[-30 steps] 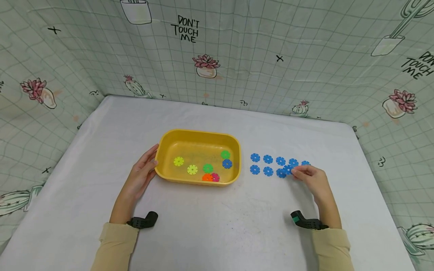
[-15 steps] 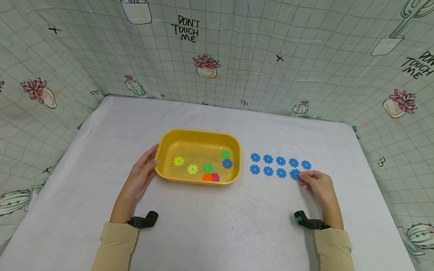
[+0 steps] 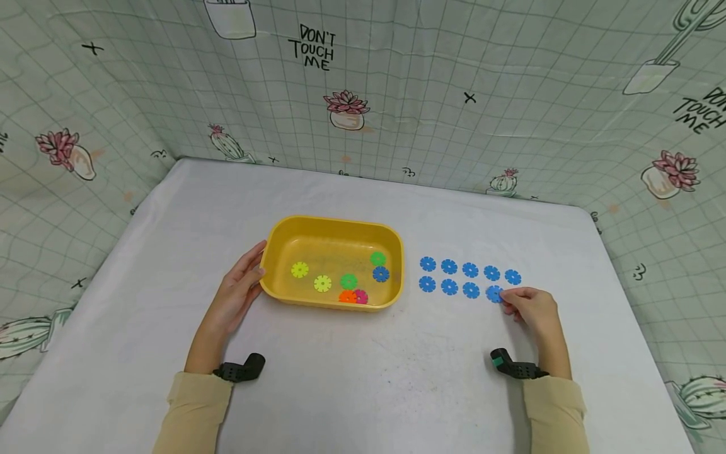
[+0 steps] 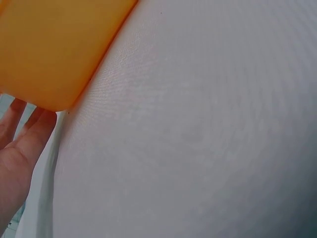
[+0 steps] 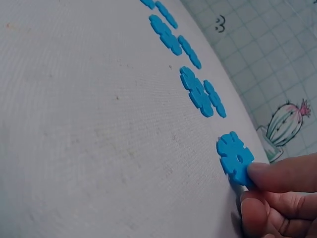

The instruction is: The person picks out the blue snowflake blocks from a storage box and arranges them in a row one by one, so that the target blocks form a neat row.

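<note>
My right hand (image 3: 532, 309) pinches a blue snowflake disc (image 3: 494, 294) by its edge, between thumb and fingers. In the right wrist view that notched disc (image 5: 235, 157) is slightly tilted, its near side raised off the cloth. It sits at the right end of the lower of two rows of blue snowflake discs (image 3: 470, 270) on the white table. At the left end of a yellow plastic basin (image 3: 331, 306), my left hand (image 3: 235, 293) rests its fairly straight fingers and thumb against the outer wall. The left wrist view shows those fingertips (image 4: 47, 116) touching the basin's side.
Inside the basin lie several loose discs: yellow (image 3: 299, 270), green (image 3: 348, 281), orange (image 3: 347, 296), pink (image 3: 360, 296) and one blue (image 3: 380, 274). A patterned cloth wall (image 3: 397, 94) surrounds the back and sides of the white-covered table (image 3: 363, 391).
My right hand has moved rightward with its blue disc, from above the rows down to the lower row's right end. The left hand and the basin have stayed put.
</note>
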### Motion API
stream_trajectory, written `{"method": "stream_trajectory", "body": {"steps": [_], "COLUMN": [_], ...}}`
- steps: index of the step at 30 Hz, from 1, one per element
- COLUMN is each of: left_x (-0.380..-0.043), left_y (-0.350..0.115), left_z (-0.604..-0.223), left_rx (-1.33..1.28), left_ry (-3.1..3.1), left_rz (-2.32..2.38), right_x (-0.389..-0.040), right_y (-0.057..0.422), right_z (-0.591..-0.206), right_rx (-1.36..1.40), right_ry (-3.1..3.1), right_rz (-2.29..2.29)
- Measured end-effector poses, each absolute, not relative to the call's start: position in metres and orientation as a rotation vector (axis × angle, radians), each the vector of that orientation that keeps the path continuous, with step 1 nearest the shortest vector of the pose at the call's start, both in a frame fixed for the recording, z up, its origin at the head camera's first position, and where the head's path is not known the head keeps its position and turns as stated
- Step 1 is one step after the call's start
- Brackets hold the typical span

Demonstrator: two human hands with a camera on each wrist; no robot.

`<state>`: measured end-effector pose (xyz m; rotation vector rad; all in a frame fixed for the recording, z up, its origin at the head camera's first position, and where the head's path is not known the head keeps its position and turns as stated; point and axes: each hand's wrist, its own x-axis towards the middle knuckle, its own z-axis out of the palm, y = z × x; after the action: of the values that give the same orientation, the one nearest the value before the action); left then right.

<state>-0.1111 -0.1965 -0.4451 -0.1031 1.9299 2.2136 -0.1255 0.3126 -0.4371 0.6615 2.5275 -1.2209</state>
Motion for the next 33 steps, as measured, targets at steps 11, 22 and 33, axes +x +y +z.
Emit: {"method": "stream_trajectory", "body": {"steps": [11, 22, 33], "left_x": [-0.1114, -0.1114, -0.1112], "left_y": [-0.1964, -0.1969, -0.1967], "left_z": [-0.4455, -0.4453, -0.4455], "left_rx": [-0.105, -0.116, -0.107], "left_ry": [1.928, 1.909, 1.914], "left_rz": [2.219, 2.232, 2.23], "right_x": [-0.1305, -0.1315, -0.1304], "right_y": [0.3081, 0.3089, 0.308], "right_z": [-0.4379, -0.4363, -0.4373], "right_rx": [0.681, 0.68, 0.682], "right_ry": [2.562, 2.535, 2.543], "right_rz": [-1.124, -1.108, -1.095]}}
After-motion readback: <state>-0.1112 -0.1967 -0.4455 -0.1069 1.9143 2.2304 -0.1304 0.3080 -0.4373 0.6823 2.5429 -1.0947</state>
